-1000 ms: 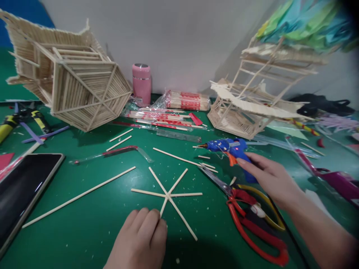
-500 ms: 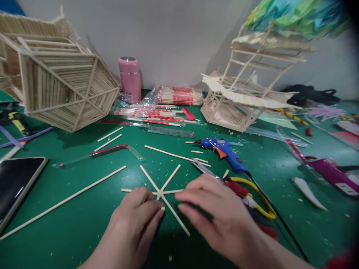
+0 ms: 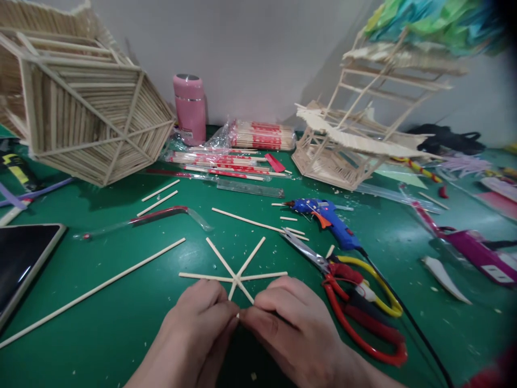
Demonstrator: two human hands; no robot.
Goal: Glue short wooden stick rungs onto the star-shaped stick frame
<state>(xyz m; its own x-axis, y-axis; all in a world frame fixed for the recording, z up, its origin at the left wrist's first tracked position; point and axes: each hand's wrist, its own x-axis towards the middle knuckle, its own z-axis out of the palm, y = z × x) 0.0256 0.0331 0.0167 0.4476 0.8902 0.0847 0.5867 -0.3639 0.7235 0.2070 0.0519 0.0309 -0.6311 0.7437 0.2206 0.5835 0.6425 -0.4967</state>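
Head view: star of thin wooden sticks (image 3: 236, 275) lies flat on the green surface (image 3: 121, 323), just ahead of both hands, near the lower middle of the frame; spokes meet at one joint; one stick runs left to right across the frame, two others cross it on diagonals, their far ends pointing up-left and up-right; the two near spokes point back toward the hands.
Left hand (image 3: 197, 328) rests knuckles up, fingers (image 3: 220, 315) curled and pinched closed on the tip of the near-left spoke; right hand (image 3: 294, 323) likewise curled, fingers (image 3: 258, 318) closed over the near-right spoke, hiding its end; the two sets of fingertips almost touch.
Long loose stick (image 3: 92, 291) lies well left of the star, long axis from lower left to upper right; red-handled scissors (image 3: 355, 302) just right of the right hand, blades pointing up-left; blue glue gun (image 3: 327, 218) beyond them, nozzle pointing left; pink flask (image 3: 189, 108) upright near the wall; large hexagonal stick frame (image 3: 84, 118) tipped on its side at far left; dark tablet (image 3: 20, 264) at the left edge.
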